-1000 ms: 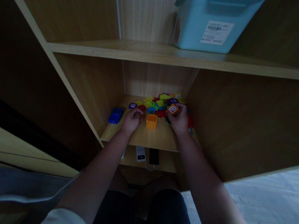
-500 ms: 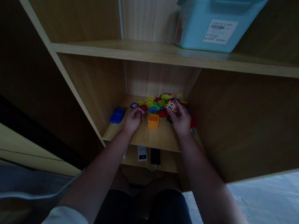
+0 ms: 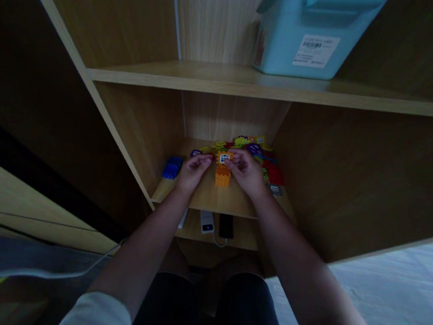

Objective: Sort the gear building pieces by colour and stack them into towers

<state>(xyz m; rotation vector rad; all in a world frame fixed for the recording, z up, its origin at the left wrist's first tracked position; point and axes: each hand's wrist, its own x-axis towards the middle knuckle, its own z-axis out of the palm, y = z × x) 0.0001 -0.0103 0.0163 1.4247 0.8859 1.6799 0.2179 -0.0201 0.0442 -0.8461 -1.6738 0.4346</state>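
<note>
Between the thumb and fingers of my right hand (image 3: 247, 172) is an orange toy building tile (image 3: 224, 157) with a white arched window. It is held just above and behind a small orange cube (image 3: 222, 177) of interlocking toothed tiles, which stands on the middle shelf. Whether tile and cube touch, I cannot tell. My left hand (image 3: 195, 171) is left of the cube, its fingers curled together near the window tile; anything inside them is hidden. A loose pile of coloured interlocking tiles (image 3: 273, 173) lies behind and to the right, partly covered by my right hand.
Stacked blue tiles (image 3: 172, 168) sit at the shelf's left side. On the board below lie a white device (image 3: 206, 222) with a cable and a black phone-like slab (image 3: 226, 226). Overhead, a light-blue bin (image 3: 280, 44) stands on the upper shelf (image 3: 209, 85). Wooden side walls enclose both sides.
My right hand has carried the window tile left, from over the pile to above the orange cube. My left hand has stayed nearly in place, its fingers now closer to the tile.
</note>
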